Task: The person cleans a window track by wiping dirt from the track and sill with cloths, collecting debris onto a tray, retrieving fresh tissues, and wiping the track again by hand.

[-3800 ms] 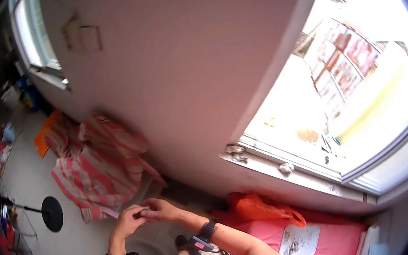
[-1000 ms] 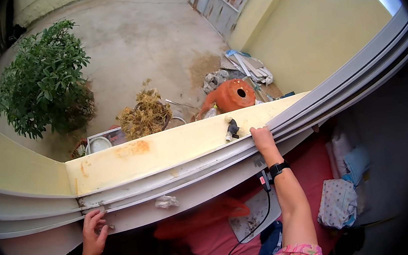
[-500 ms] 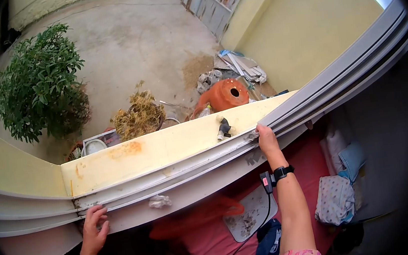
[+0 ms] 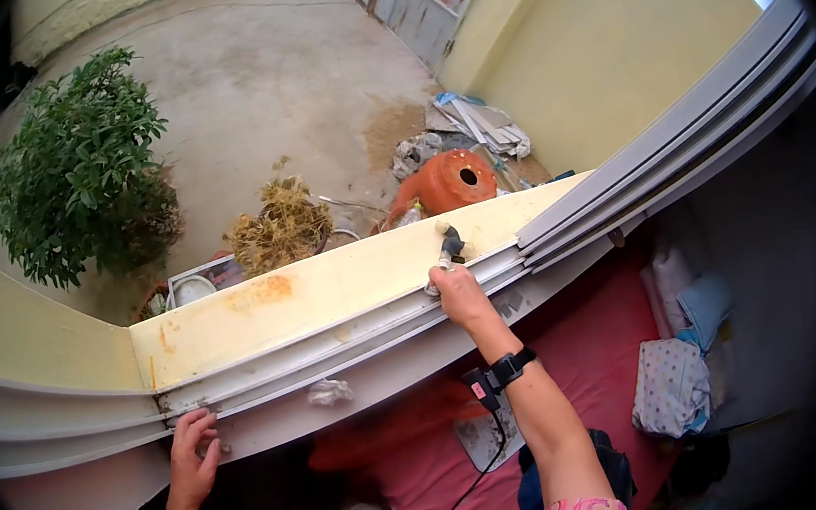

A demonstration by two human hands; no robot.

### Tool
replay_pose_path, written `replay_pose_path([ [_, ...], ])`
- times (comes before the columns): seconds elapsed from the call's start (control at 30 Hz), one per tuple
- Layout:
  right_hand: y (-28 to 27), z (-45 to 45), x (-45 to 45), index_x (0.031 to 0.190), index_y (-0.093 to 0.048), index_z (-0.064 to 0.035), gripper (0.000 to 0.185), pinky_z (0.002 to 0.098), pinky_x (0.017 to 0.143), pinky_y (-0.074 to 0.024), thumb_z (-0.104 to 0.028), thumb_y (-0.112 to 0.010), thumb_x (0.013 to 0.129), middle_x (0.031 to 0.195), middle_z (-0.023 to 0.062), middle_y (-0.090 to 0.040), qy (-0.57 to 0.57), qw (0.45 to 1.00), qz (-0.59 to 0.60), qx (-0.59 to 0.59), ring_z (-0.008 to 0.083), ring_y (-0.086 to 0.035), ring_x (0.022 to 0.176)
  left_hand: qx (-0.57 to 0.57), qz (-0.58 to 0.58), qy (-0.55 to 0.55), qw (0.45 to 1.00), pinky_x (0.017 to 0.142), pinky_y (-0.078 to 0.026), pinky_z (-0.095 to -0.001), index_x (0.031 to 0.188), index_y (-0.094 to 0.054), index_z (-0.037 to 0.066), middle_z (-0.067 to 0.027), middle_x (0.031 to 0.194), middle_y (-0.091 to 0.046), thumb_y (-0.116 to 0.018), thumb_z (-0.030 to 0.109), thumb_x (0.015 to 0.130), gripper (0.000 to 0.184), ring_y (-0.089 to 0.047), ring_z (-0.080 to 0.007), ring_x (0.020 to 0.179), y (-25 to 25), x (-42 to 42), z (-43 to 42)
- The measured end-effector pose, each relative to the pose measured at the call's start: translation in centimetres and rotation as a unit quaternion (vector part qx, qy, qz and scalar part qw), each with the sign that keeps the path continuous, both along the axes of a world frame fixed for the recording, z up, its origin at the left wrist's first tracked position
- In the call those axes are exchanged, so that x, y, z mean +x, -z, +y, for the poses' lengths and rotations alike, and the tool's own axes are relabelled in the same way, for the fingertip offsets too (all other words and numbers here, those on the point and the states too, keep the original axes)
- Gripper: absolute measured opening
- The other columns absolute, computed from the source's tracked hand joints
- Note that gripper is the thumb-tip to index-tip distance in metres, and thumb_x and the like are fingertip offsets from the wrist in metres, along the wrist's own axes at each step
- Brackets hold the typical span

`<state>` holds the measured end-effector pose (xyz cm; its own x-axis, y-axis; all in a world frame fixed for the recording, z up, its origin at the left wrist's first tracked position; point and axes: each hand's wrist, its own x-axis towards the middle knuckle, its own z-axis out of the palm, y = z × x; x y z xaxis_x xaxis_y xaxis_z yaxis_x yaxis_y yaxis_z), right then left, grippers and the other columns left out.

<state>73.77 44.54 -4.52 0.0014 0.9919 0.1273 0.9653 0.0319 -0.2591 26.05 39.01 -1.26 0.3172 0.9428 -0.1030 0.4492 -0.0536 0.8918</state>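
Observation:
My right hand (image 4: pixel 461 293) is closed, pinching a crumpled greyish-white tissue (image 4: pixel 431 289) against the white sliding-window track (image 4: pixel 375 321). Most of the tissue is hidden by the fingers. Farther left, my left hand (image 4: pixel 192 449) rests at the inner edge of the frame, its fingers loosely bent and thumb apart, holding nothing. Between the hands, another crumpled white tissue (image 4: pixel 330 392) lies on the inner sill (image 4: pixel 276 423). Just beyond my right hand, a small black fitting with pale ends (image 4: pixel 451 244) sits on the yellow outer ledge (image 4: pixel 360 273).
Stacked sliding-window frames (image 4: pixel 674 114) stand at the right. Outside are a leafy bush (image 4: pixel 75 162), a dried potted plant (image 4: pixel 278 227) and an orange pot (image 4: pixel 455 185). Indoors, a red cover (image 4: pixel 579 346) lies below the sill, with a dotted cloth bundle (image 4: pixel 670 386) to the right.
My right hand has slid left along the track with the tissue, from the edge of the window frames to near the black fitting. My left hand stays at about the same place.

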Motion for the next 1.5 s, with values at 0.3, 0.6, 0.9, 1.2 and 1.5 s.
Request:
replay_pose_path([
  [0.3, -0.8, -0.9, -13.0, 0.085, -0.049, -0.0034, 0.022, 0.0403, 0.072, -0.0427, 0.008, -0.047, 0.066, 0.078, 0.0158, -0.056, -0.117, 0.953, 0.280, 0.009, 0.0348, -0.051, 0.078, 0.031, 0.009, 0.037, 0.999, 0.072, -0.046, -0.0259, 0.106, -0.053, 0.001, -0.0117, 0.112, -0.047, -0.054, -0.004, 0.074, 0.032, -0.056, -0.0173, 0.082, -2.3, 2.0, 0.5],
  [0.6, -4.3, -4.8, 3.5, 0.096, -0.054, -0.0035, 0.034, 0.0368, 0.084, -0.0405, 0.009, -0.044, 0.066, 0.094, 0.0155, -0.055, 0.045, 0.963, 0.259, 0.065, 0.0335, -0.050, 0.095, 0.045, 0.018, 0.034, 0.998, 0.071, -0.047, -0.0267, 0.105, -0.054, 0.001, -0.0124, 0.112, -0.047, -0.055, -0.003, 0.074, 0.031, -0.057, -0.0184, 0.081, -2.3, 2.2, 0.5],
  [0.9, -3.0, -6.0, 13.3, 0.091, -0.052, -0.0051, 0.029, 0.0403, 0.082, -0.0399, 0.009, -0.043, 0.067, 0.092, 0.0158, -0.056, 0.101, 0.993, -0.054, 0.037, 0.0351, -0.049, 0.091, 0.030, 0.044, 0.023, 0.998, 0.071, -0.047, -0.0270, 0.105, -0.054, 0.002, -0.0119, 0.112, -0.047, -0.055, -0.004, 0.073, 0.032, -0.057, -0.0183, 0.082, -2.0, 2.3, 0.0],
  [1.2, -3.5, -4.7, 13.3, 0.090, -0.050, -0.0048, 0.025, 0.0416, 0.075, -0.0429, 0.006, -0.050, 0.068, 0.089, 0.0158, -0.054, 0.125, 0.990, -0.062, -0.021, 0.0362, -0.050, 0.089, 0.022, 0.048, 0.021, 0.998, 0.071, -0.047, -0.0273, 0.105, -0.055, 0.003, -0.0117, 0.112, -0.046, -0.055, -0.003, 0.073, 0.032, -0.057, -0.0186, 0.082, -1.6, 2.0, 0.1],
  [1.5, -2.5, -4.6, 12.2, 0.092, -0.051, -0.0103, 0.031, 0.0407, 0.075, -0.0457, 0.005, -0.053, 0.066, 0.098, 0.0103, -0.050, 0.145, 0.967, -0.205, -0.048, 0.0318, -0.050, 0.091, 0.011, 0.054, 0.025, 0.998, 0.072, -0.047, -0.0278, 0.105, -0.055, 0.003, -0.0121, 0.113, -0.046, -0.055, -0.003, 0.073, 0.032, -0.058, -0.0199, 0.083, -1.3, 2.1, 0.6],
])
